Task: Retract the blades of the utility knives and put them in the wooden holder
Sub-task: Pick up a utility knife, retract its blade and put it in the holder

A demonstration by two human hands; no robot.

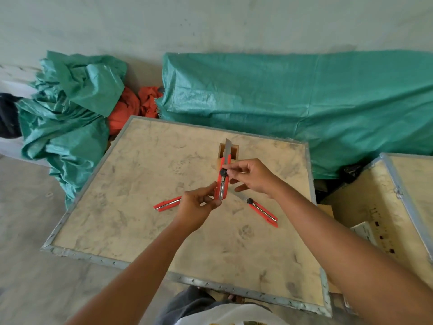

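One red utility knife (pixel 222 181), blade out, is being pinched at its base by the left hand (pixel 196 207); its black knob (pixel 222 172) is being pinched by the right hand (pixel 251 178).

The red utility knife lying at nine o'clock (pixel 166 204) is losing its blade end behind the left hand (pixel 198 208), so blade length is hiding. The small wooden holder (pixel 228 153) at twelve o'clock is sitting partly behind the raised red knife with the grey blade (pixel 222 178); its compartments are staying unclear. The second plywood crate (pixel 398 207) at three o'clock is running off the frame. Both forearms are leaving the bottom edge.
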